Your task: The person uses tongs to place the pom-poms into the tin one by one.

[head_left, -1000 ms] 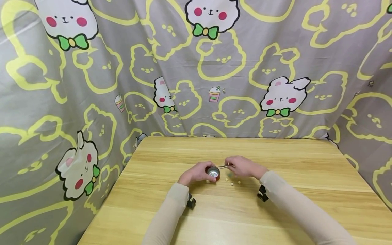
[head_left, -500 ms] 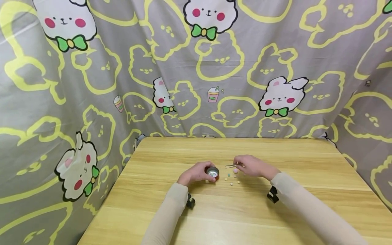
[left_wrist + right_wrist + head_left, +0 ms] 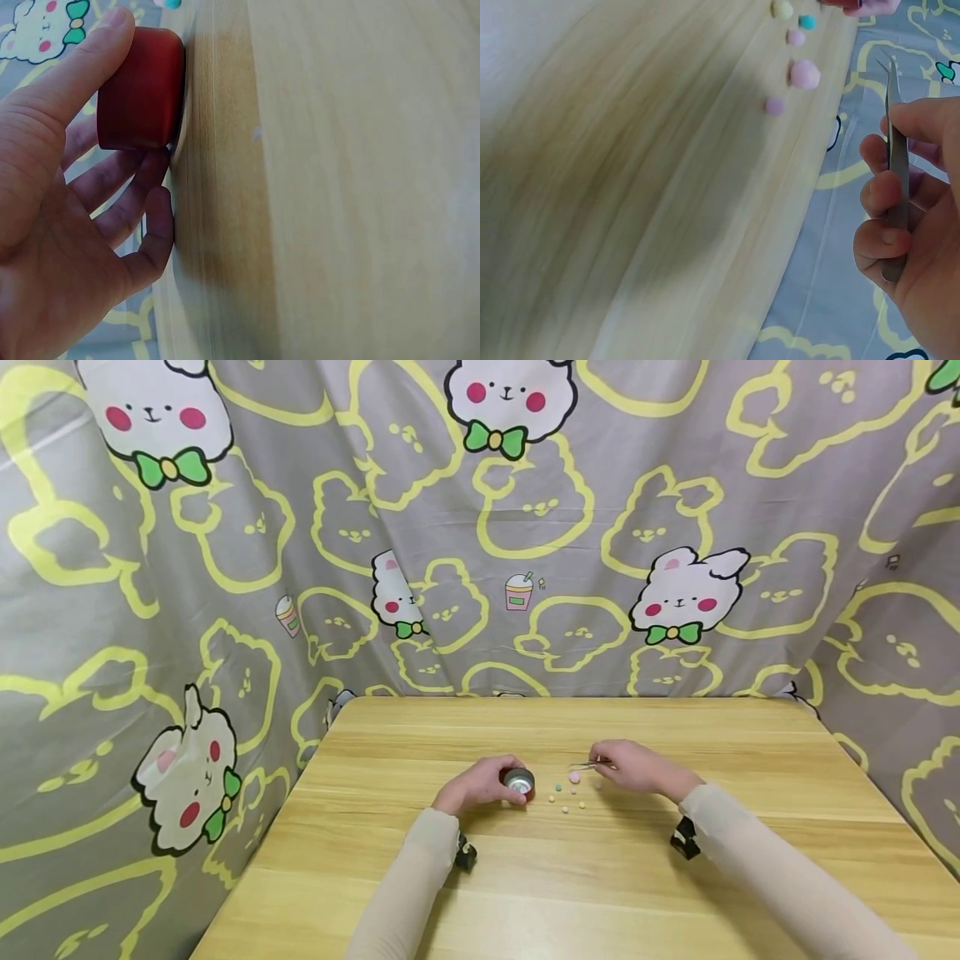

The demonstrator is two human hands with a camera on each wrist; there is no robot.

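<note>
My left hand [image 3: 483, 783] grips a small round red tin [image 3: 142, 90] by its side, thumb and fingers around it. The tin's mouth faces up toward the head camera and shows a silvery inside. In my right hand [image 3: 641, 768] is a pair of metal tweezers [image 3: 898, 169], pinched between thumb and fingers. Their tips stand slightly apart with nothing between them. Several small balls lie between the hands; the largest is a pink ball [image 3: 805, 75], close below the tweezers in the head view. A teal ball [image 3: 558, 787] lies nearer the tin.
The balls rest on a wooden table [image 3: 600, 877], along with a yellow ball [image 3: 782, 9] and a purple ball [image 3: 774, 106]. A grey patterned curtain [image 3: 465, 652] hangs behind the table and along its sides. Each wrist carries a black camera mount [image 3: 685, 838].
My right hand has drawn the tweezers away from the tin's rim toward the right, uncovering the pink ball. The left hand keeps holding the tin in place.
</note>
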